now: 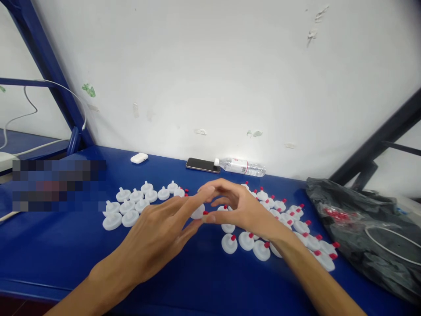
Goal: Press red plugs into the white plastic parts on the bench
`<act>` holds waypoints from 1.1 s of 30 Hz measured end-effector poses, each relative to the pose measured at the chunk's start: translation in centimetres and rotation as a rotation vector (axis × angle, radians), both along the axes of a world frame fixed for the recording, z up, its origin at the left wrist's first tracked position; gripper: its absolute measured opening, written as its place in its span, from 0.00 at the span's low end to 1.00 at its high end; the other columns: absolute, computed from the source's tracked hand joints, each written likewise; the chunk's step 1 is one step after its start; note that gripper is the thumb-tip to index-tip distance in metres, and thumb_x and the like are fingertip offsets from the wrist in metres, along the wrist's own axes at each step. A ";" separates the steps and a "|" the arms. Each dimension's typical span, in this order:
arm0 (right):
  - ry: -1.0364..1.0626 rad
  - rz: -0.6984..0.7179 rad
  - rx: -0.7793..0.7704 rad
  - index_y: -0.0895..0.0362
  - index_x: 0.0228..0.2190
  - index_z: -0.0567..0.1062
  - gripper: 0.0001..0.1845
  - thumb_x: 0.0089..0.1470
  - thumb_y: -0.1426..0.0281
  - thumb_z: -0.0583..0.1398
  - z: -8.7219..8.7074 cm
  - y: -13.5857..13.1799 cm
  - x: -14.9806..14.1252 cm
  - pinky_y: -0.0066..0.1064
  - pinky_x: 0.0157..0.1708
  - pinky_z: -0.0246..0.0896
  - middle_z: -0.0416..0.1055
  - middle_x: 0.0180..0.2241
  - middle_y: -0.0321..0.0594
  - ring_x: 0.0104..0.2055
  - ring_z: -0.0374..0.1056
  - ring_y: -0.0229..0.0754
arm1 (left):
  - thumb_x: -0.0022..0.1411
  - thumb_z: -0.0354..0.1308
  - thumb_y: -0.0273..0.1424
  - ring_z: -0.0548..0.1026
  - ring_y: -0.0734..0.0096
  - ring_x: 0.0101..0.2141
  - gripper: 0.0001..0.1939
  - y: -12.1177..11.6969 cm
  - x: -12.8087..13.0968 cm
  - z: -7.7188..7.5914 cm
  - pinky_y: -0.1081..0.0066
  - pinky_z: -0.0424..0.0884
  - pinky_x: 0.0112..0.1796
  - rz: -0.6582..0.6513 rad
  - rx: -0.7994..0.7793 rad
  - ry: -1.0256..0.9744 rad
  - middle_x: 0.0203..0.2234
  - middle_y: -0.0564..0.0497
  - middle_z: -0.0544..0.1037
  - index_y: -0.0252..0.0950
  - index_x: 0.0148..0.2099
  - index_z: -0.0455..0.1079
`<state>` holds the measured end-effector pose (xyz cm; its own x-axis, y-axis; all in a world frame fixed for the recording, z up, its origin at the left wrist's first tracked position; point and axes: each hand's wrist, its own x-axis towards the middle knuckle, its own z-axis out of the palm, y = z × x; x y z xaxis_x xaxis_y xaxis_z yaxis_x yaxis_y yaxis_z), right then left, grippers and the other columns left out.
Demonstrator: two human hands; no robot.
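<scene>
Two hands meet over the middle of a blue table (59, 254). The left hand (158, 237) and the right hand (241, 208) both pinch one small white plastic piece (198, 212) between their fingertips. It has a tiny red cap (205, 213) on one end, and it is held just above the table. The other fingers are stretched out and loose. To the left lies a bunch of white pieces without caps (131, 204), sitting close together in rows. To the right lies a bigger bunch of white pieces with red caps (283, 228), spread out toward a black plastic bag (362, 228). The bag rests on the right end of the table. Along the white wall (213, 66) at the back lie a dark phone (203, 165), a clear water bottle (240, 166) on its side just beside the phone, and a small white case (139, 158) farther left.
</scene>
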<state>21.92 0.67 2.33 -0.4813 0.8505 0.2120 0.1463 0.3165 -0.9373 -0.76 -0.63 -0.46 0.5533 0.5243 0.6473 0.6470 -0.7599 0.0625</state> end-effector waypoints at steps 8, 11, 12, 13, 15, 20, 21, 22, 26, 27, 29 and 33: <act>0.094 0.251 -0.175 0.50 0.54 0.78 0.26 0.53 0.74 0.70 -0.4 -0.5 -0.4 0.34 0.48 0.72 0.80 0.43 0.37 0.46 0.76 0.42 | 0.73 0.57 0.27 0.85 0.72 0.37 0.24 0.1 -0.3 -0.1 0.75 0.79 0.35 -0.223 0.115 -0.057 0.46 0.52 0.85 0.42 0.67 0.61; 0.089 0.161 -0.154 0.54 0.44 0.82 0.19 0.48 0.76 0.71 -0.8 -0.3 -0.8 0.30 0.40 0.73 0.79 0.35 0.34 0.38 0.76 0.39 | 0.72 0.57 0.27 0.85 0.69 0.38 0.25 -0.1 -0.2 0.0 0.72 0.79 0.34 -0.178 0.114 -0.036 0.50 0.48 0.83 0.43 0.68 0.60; 0.100 0.129 -0.165 0.54 0.43 0.82 0.18 0.47 0.76 0.71 -0.9 -0.2 -0.8 0.29 0.39 0.73 0.79 0.34 0.34 0.37 0.76 0.39 | 0.71 0.57 0.26 0.85 0.67 0.39 0.26 -0.1 -0.2 0.1 0.71 0.79 0.33 -0.148 0.127 -0.025 0.52 0.47 0.81 0.43 0.68 0.59; 0.120 0.096 -0.176 0.54 0.43 0.82 0.19 0.47 0.75 0.72 -0.9 0.0 -0.7 0.29 0.38 0.73 0.79 0.34 0.34 0.36 0.77 0.39 | 0.71 0.56 0.26 0.84 0.66 0.39 0.27 -0.2 -0.1 0.2 0.70 0.79 0.31 -0.109 0.130 -0.021 0.54 0.47 0.80 0.44 0.68 0.59; 0.155 0.030 -0.173 0.54 0.45 0.81 0.19 0.49 0.72 0.72 -0.8 0.3 -0.3 0.30 0.41 0.73 0.80 0.36 0.36 0.39 0.78 0.41 | 0.70 0.54 0.26 0.83 0.65 0.41 0.26 -0.2 0.1 0.4 0.70 0.78 0.30 -0.016 0.102 -0.043 0.55 0.47 0.77 0.45 0.68 0.60; 0.047 -0.190 0.025 0.52 0.39 0.76 0.09 0.59 0.62 0.68 -0.4 1.0 1.2 0.36 0.50 0.71 0.79 0.48 0.41 0.51 0.76 0.46 | 0.72 0.49 0.28 0.75 0.49 0.52 0.22 1.1 -0.4 0.0 0.58 0.79 0.39 0.316 0.016 -0.032 0.53 0.39 0.77 0.33 0.64 0.66; -0.007 -0.240 0.076 0.52 0.38 0.75 0.09 0.61 0.61 0.66 -0.5 1.1 1.4 0.37 0.51 0.71 0.79 0.49 0.40 0.52 0.76 0.45 | 0.72 0.49 0.29 0.73 0.44 0.54 0.22 1.5 -0.7 -0.3 0.54 0.78 0.43 0.369 0.006 0.024 0.53 0.35 0.76 0.30 0.64 0.68; -0.077 -0.288 0.131 0.52 0.37 0.74 0.09 0.63 0.59 0.65 -0.5 1.2 1.5 0.37 0.51 0.70 0.79 0.49 0.40 0.50 0.76 0.45 | 0.72 0.48 0.30 0.71 0.39 0.56 0.22 1.9 -1.1 -0.6 0.50 0.77 0.46 0.405 -0.003 0.092 0.54 0.32 0.76 0.26 0.63 0.69; -0.469 -0.472 0.380 0.51 0.39 0.74 0.08 0.67 0.60 0.60 -1.6 1.9 2.0 0.38 0.40 0.69 0.79 0.44 0.38 0.35 0.75 0.43 | 0.74 0.44 0.28 0.74 0.42 0.48 0.20 2.2 -1.8 -1.3 0.48 0.75 0.45 0.508 -0.106 0.274 0.48 0.34 0.77 0.30 0.56 0.75; -0.555 -0.500 0.435 0.51 0.39 0.74 0.07 0.67 0.62 0.60 -1.9 2.2 2.2 0.38 0.39 0.67 0.79 0.43 0.38 0.35 0.74 0.43 | 0.74 0.44 0.29 0.75 0.44 0.45 0.20 2.1 -1.8 -1.3 0.50 0.75 0.43 0.524 -0.144 0.269 0.47 0.37 0.78 0.32 0.56 0.74; -0.668 -0.526 0.511 0.52 0.40 0.75 0.05 0.67 0.65 0.59 -2.6 2.6 2.5 0.39 0.41 0.66 0.79 0.44 0.39 0.39 0.74 0.46 | 0.75 0.42 0.30 0.75 0.48 0.42 0.20 1.7 -1.4 -1.0 0.54 0.75 0.39 0.547 -0.206 0.250 0.44 0.40 0.78 0.34 0.57 0.73; -0.749 -0.532 0.569 0.53 0.38 0.77 0.07 0.68 0.67 0.59 -3.3 3.2 3.0 0.42 0.49 0.66 0.77 0.49 0.42 0.49 0.74 0.50 | 0.75 0.40 0.32 0.74 0.46 0.42 0.21 1.2 -1.2 -0.3 0.57 0.72 0.36 0.594 -0.234 0.290 0.43 0.38 0.77 0.34 0.54 0.74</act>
<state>24.95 3.86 -0.95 -0.2507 0.8586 0.4472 0.8686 0.4035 -0.2877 -2.00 0.53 -0.72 0.2636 0.8989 0.3500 0.9638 -0.2604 -0.0571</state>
